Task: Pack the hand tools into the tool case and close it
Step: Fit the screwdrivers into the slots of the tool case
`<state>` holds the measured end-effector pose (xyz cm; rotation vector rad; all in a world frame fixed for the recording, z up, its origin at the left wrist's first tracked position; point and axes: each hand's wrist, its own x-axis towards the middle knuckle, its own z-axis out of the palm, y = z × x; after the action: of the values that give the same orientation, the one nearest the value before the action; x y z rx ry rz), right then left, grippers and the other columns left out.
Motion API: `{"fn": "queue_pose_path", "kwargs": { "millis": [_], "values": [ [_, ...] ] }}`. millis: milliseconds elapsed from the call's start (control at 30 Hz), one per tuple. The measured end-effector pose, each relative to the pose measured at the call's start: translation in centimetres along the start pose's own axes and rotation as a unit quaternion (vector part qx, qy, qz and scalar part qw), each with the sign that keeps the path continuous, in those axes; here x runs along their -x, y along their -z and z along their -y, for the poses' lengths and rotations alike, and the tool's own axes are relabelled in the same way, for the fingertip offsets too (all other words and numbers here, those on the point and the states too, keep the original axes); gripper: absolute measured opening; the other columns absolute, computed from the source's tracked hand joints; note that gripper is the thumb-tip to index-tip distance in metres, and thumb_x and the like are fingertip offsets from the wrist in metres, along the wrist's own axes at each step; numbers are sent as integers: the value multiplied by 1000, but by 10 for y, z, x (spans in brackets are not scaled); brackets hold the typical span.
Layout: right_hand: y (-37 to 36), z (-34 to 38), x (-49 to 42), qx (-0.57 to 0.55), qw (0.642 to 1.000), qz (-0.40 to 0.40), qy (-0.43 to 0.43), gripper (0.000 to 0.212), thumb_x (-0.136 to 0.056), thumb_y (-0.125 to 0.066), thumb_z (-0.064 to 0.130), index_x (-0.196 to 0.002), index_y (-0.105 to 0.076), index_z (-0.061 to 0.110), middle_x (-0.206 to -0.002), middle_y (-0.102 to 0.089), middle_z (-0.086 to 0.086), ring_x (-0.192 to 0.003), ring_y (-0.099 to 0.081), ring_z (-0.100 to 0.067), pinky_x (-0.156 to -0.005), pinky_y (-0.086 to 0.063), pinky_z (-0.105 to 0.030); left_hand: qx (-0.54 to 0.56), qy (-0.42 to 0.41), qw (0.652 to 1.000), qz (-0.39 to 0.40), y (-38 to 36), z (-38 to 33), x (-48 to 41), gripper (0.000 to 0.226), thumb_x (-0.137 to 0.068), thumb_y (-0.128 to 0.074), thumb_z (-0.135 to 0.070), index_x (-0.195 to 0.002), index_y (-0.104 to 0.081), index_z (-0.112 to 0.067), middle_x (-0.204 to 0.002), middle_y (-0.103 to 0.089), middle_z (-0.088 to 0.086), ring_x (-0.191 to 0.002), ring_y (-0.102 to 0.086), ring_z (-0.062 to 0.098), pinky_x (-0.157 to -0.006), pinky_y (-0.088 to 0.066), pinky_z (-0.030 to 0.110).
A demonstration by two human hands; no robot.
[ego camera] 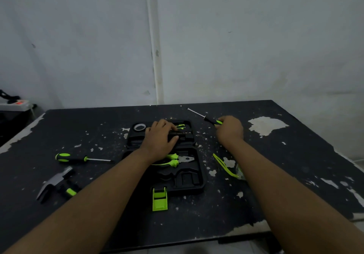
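Head view: at centre frame the open case seats the pliers, your left hand lies flat-fingered on its far half, likely steadying it, while further right your right hand curls round a screwdriver to fetch it.

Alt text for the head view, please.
The right hand grips a screwdriver right of the open tool case; the left hand rests on its far half. Pliers sit inside; a second screwdriver and a hammer lie outside.
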<state>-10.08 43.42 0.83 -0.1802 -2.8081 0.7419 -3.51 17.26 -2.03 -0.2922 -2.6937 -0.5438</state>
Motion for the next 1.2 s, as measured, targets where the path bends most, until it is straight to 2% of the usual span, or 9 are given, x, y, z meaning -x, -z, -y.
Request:
{"fn": "queue_pose_path", "kwargs": {
  "millis": [133,233,333,467,567,667,767,1067,1200],
  "values": [
    [4,14,19,-49,997,-7,67,29,-99,-67,11,-123,-78,25,-109,-76,-8,-96,-70,-31,-76,-56,-38,3,22,999,-31,16,17,13,32,-97,-63,-44,-126,-57,-32,-126,-53,-8,-121,-48,20,-104,-38,47],
    [0,27,29,-64,993,2,98,32,-101,-68,16,-129,-75,29,-123,-73,-3,-107,-69,-29,-81,-53,-37,4,52,998,-47,32,32,22,33,-97,-66,-42,-127,-56,-32,-124,-58,-10,-119,-51,18,-98,-37,43],
    [-9,40,40,-88,988,18,125,31,-100,-71,18,-129,-75,27,-122,-75,0,-111,-69,-25,-82,-46,-30,23,81,994,-62,48,46,31,38,-95,-69,-39,-130,-54,-31,-120,-63,-14,-117,-56,17,-99,-38,44],
    [-22,57,55,-102,981,47,158,31,-99,-72,15,-128,-74,24,-110,-73,2,-102,-68,-19,-81,-43,-25,50,103,991,-69,58,59,43,48,-95,-70,-39,-139,-52,-33,-114,-64,-23,-115,-60,15,-104,-43,49],
    [-29,66,65,-88,977,49,189,31,-97,-74,18,-128,-75,23,-119,-72,-2,-113,-66,-24,-91,-48,-30,68,96,990,-75,62,69,51,50,-95,-71,-38,-142,-54,-34,-114,-63,-22,-103,-61,15,-102,-50,52],
    [-35,69,70,-84,976,61,189,32,-97,-75,20,-129,-74,25,-122,-72,-1,-114,-67,-24,-87,-47,-28,49,64,993,-86,62,74,59,42,-95,-73,-34,-135,-62,-36,-110,-62,-18,-88,-56,9,-94,-54,45],
    [-39,67,73,-86,975,67,194,31,-98,-73,17,-128,-74,25,-124,-70,1,-111,-66,-22,-82,-40,-24,37,63,992,-105,58,72,64,30,-95,-73,-32,-125,-70,-31,-101,-62,-14,-85,-60,14,-87,-55,43],
    [-52,58,82,-96,970,50,216,32,-101,-66,9,-131,-74,16,-124,-66,-6,-114,-63,-28,-99,-51,-38,-2,80,993,-83,58,68,59,8,-97,-70,-35,-98,-76,-30,-89,-65,-13,-82,-62,15,-82,-55,40],
    [-55,56,82,-94,971,37,216,33,-102,-64,11,-134,-71,12,-126,-57,-4,-104,-62,-23,-98,-50,-32,13,130,989,-71,52,67,54,8,-95,-70,-34,-89,-75,-33,-85,-72,-12,-82,-66,15,-82,-57,41]
  ]
}}
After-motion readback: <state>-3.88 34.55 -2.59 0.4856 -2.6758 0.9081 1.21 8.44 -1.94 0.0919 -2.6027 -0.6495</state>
